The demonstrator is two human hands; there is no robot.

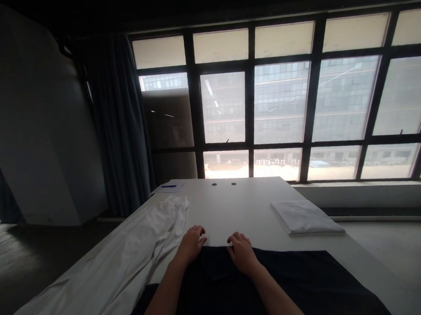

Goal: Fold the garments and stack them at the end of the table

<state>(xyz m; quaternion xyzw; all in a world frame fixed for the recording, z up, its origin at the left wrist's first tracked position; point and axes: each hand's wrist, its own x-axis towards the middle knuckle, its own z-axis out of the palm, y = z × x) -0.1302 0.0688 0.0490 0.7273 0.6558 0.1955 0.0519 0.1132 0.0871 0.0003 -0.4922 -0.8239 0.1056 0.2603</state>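
A dark navy or black cloth [295, 281], perhaps a garment, lies spread over the near part of the white table [225, 210]. My left hand [192, 244] is at its far edge, left of the middle, with fingers bent and the thumb apart from them. Facing it, my right hand [241, 252] rests on the same edge, fingers curved and loosely apart. A short stretch of the cloth's edge shows between the two hands. Neither hand visibly grips the fabric. My forearms cover part of the cloth.
A crumpled white cloth [119, 251] runs along the table's left side. On the right lies a folded white cloth [306, 217]. At the far left corner a blue pen [169, 186] sits on paper. Two round inserts are set in the tabletop near the windows [278, 104]. A blue curtain [121, 123] hangs left.
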